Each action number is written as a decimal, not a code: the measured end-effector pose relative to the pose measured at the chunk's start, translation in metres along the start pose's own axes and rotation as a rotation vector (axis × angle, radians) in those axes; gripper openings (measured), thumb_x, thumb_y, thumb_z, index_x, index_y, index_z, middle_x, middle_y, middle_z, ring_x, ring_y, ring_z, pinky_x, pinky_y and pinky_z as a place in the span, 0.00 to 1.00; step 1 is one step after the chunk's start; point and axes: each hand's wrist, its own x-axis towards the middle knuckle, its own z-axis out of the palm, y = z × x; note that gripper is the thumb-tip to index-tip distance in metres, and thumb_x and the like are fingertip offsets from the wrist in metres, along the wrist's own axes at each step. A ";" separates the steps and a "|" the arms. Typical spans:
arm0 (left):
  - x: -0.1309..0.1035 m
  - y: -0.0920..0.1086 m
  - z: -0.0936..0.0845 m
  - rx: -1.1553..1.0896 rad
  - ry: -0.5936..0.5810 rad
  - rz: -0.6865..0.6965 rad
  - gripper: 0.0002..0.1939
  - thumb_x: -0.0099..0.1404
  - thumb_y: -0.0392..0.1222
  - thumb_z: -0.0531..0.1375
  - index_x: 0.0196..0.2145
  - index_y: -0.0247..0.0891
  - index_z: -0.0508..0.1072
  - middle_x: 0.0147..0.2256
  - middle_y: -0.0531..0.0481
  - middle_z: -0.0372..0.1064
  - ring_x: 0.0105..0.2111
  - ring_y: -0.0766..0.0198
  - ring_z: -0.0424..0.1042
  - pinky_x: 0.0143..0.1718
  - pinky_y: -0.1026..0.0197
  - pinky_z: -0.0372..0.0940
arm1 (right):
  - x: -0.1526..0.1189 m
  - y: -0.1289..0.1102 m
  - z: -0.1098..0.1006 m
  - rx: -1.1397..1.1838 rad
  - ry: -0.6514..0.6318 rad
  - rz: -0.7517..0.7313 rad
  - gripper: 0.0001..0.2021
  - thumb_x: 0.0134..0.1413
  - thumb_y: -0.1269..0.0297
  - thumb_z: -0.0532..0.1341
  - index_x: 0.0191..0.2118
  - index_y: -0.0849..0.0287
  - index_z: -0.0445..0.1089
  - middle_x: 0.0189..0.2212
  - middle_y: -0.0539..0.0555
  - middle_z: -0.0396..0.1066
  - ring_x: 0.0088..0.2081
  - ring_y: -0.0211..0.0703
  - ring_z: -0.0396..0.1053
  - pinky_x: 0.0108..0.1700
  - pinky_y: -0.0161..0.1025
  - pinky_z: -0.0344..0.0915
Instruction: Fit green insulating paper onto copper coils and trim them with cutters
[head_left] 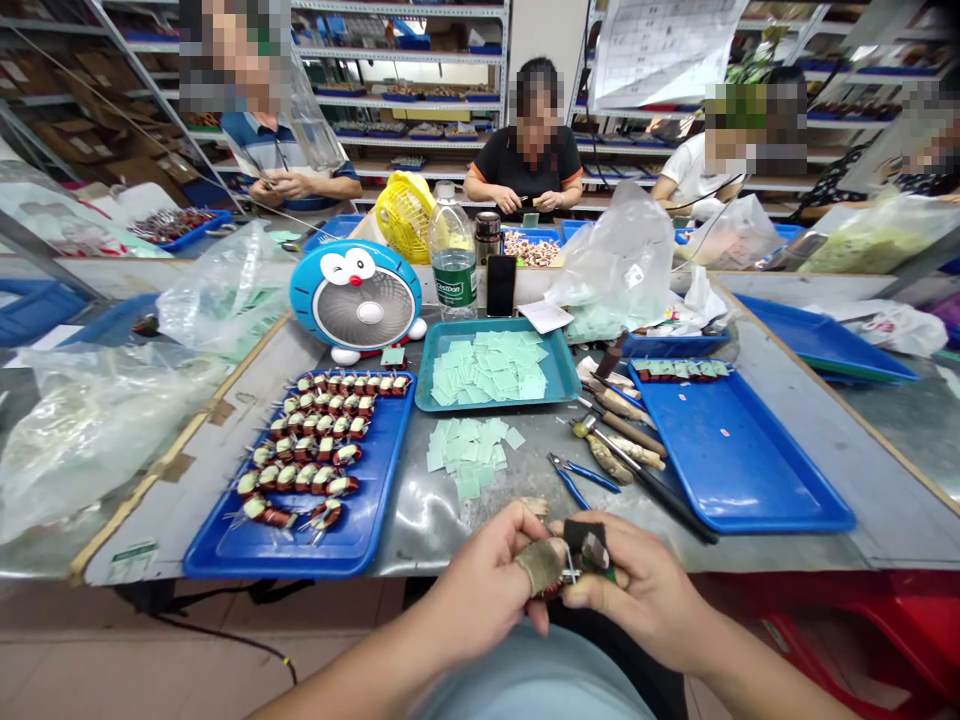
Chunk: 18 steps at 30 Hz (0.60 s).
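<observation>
Low in front of me, my left hand [491, 572] and my right hand [643, 585] meet around a small copper-wound coil [551, 591] with bright metal leads. Fingers of both hands are closed on it and hide most of its body. Cloth wraps cover my left thumb and a right fingertip. Left of my hands, a blue tray [206, 545] carries rows of similar coils [300, 478]. Thin pale green cards [466, 452] lie loose on the metal bench, with more heaped in a teal tray [422, 385]. Several card-topped coils [684, 370] line the far edge of the right blue tray [757, 460].
Blue-handled cutters [581, 480], a soldering iron [600, 432] and other wrapped-handle tools crowd the bench before the right tray. Farther back stand a cartoon-faced fan [367, 300], a plastic bottle [454, 260], a phone [501, 286] and plastic bags [622, 255]. Several people sit opposite.
</observation>
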 end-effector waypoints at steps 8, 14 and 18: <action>-0.003 -0.003 -0.007 0.113 0.033 0.147 0.22 0.72 0.62 0.55 0.43 0.38 0.64 0.29 0.54 0.66 0.26 0.68 0.70 0.26 0.66 0.60 | -0.001 0.001 0.012 0.029 0.181 0.145 0.17 0.59 0.57 0.66 0.52 0.59 0.75 0.45 0.51 0.71 0.45 0.22 0.72 0.50 0.13 0.68; -0.018 -0.003 -0.022 0.599 0.046 0.512 0.21 0.72 0.50 0.60 0.58 0.42 0.67 0.53 0.43 0.68 0.53 0.56 0.69 0.55 0.55 0.63 | 0.000 -0.004 0.013 0.362 0.089 0.520 0.30 0.63 0.44 0.60 0.57 0.66 0.70 0.45 0.58 0.72 0.44 0.31 0.74 0.47 0.23 0.74; -0.015 -0.001 -0.025 0.434 0.038 0.288 0.23 0.76 0.59 0.49 0.47 0.36 0.71 0.32 0.48 0.72 0.32 0.63 0.72 0.37 0.61 0.66 | -0.003 -0.007 -0.002 0.115 0.049 0.346 0.29 0.61 0.50 0.64 0.62 0.60 0.68 0.52 0.57 0.69 0.52 0.31 0.72 0.56 0.23 0.71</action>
